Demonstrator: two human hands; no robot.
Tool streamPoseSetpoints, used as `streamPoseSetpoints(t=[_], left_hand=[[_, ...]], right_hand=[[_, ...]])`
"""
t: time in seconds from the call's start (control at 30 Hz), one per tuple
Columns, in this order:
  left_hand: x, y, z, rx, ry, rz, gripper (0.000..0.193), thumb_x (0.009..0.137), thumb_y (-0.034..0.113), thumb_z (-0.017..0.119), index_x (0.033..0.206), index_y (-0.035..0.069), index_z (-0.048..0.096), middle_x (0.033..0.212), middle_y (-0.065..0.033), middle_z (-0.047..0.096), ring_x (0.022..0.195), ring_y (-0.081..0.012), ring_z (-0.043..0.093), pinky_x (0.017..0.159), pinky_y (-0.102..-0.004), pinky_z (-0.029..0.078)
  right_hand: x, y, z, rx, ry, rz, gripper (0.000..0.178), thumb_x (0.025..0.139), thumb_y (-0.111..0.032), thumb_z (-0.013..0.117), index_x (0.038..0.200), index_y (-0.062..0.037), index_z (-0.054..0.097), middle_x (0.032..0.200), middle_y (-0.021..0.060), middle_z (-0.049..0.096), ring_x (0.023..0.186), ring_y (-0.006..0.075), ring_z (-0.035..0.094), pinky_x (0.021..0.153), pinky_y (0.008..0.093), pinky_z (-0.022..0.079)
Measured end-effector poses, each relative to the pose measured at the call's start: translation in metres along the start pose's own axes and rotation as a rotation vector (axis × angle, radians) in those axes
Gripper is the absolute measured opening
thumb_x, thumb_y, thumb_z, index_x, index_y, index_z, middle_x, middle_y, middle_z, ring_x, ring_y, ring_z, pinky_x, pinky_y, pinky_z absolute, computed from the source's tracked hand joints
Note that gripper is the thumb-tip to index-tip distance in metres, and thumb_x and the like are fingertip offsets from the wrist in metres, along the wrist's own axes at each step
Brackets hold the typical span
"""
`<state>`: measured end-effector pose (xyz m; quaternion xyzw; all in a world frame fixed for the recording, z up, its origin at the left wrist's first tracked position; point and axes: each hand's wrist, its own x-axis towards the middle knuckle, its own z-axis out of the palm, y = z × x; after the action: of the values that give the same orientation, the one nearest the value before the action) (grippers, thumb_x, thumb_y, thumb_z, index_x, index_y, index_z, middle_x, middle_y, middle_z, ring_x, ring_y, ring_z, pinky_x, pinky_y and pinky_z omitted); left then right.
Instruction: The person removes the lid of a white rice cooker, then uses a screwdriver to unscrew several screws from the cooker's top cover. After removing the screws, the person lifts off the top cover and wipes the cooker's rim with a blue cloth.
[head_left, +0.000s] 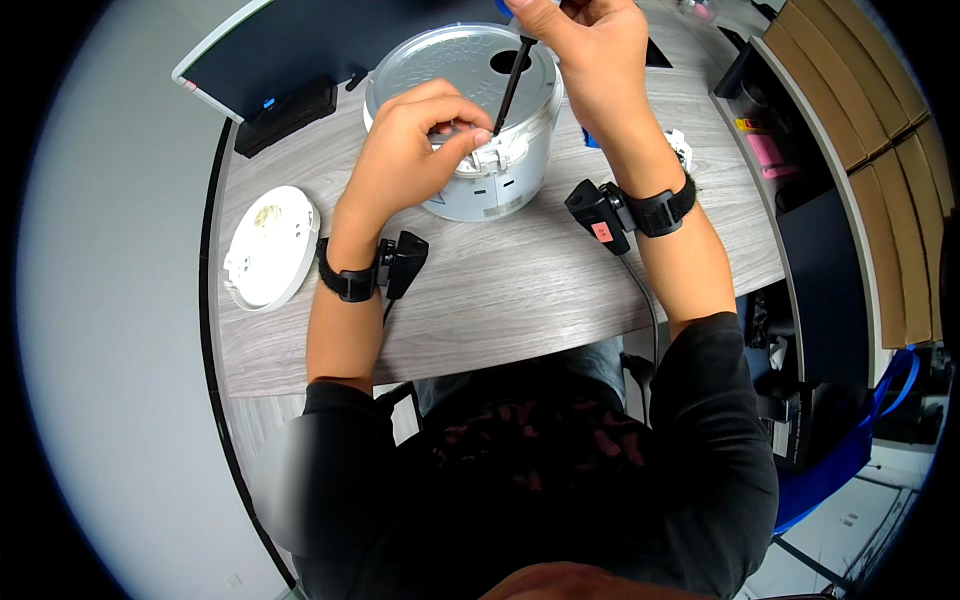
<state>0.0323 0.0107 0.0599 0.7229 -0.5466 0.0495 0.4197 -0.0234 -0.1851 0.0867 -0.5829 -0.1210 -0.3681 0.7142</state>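
A white round appliance body (525, 180) with a grey patterned top and a dark round hole stands at the table's far side. My right hand (612, 65) grips a screwdriver (513, 88) with a black shaft; a bit of blue shows at its handle. The shaft slants down to a white latch-like part (497, 155) on the front rim. There my left hand (405, 150) has thumb and forefinger pinched beside the screwdriver's tip. Whatever the pinch holds is too small to make out. Left of the body lies a detached white oval cover (270, 245).
Behind the body stands a monitor (300, 65) on a black base (288, 118). Cardboard boxes (850, 90) and a shelf with a pink item (768, 155) line the right. A small white part (680, 145) lies behind my right wrist. A blue bag (830, 475) hangs lower right.
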Motion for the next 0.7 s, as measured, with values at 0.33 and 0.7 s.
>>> streamPoseSetpoints(t=[0.33, 0.7], left_hand=[[0.0, 0.003, 0.007, 0.09, 0.156, -0.017, 0.005, 0.084, 0.005, 0.075, 0.088, 0.001, 0.075, 0.076, -0.0039, 0.065, 0.067, -0.012, 0.056, 0.061, -0.0258, 0.045], [-0.008, 0.036, 0.014, -0.062, 0.259, -0.004, 0.004, 0.083, 0.0, 0.073, 0.084, 0.003, 0.071, 0.075, -0.0041, 0.071, 0.063, -0.0118, 0.065, 0.059, -0.0217, 0.05]], right_hand=[[0.002, -0.005, 0.001, -0.014, 0.076, -0.075, 0.016, 0.092, -0.006, 0.074, 0.104, -0.0016, 0.064, 0.086, -0.0008, 0.064, 0.074, 0.0064, 0.059, 0.065, 0.0226, 0.049], [-0.001, -0.012, -0.033, 0.015, 0.231, -0.115, 0.023, 0.092, -0.01, 0.076, 0.11, -0.0015, 0.065, 0.09, 0.0001, 0.065, 0.077, 0.0071, 0.06, 0.07, 0.024, 0.052]])
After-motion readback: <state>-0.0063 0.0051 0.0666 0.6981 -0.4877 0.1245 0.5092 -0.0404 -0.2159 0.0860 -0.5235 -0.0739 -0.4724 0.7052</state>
